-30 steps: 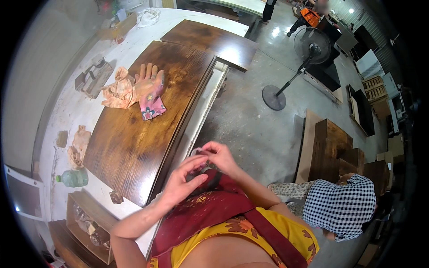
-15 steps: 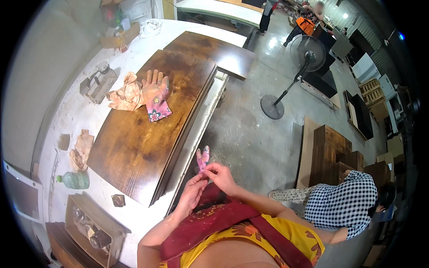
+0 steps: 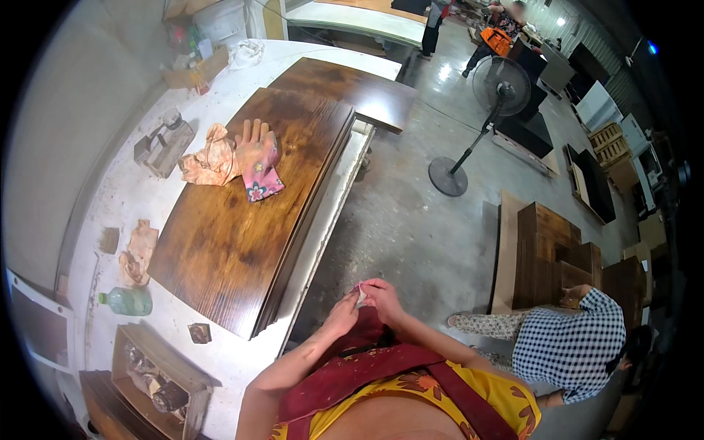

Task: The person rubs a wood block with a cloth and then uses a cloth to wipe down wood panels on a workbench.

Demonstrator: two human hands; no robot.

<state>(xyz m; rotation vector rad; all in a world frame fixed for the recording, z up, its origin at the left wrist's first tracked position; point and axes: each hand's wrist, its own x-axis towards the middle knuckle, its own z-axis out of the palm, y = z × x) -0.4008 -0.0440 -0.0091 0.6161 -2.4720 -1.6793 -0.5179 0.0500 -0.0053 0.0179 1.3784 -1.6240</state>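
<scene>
Pale, small crumpled scrap [image 3: 361,295] sits pinched between both hands just above the dark red apron [image 3: 367,359]. Left hand [image 3: 342,315] at seven o'clock and right hand [image 3: 381,299] at three o'clock are both closed on it. Stained brown wooden panel [image 3: 242,227] lies at ten o'clock.

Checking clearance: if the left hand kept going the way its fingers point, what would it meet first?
Almost at once the right hand, since the left hand points up-right into it, both pinching a small pale pink scrap. Depth is hard to judge.
</scene>
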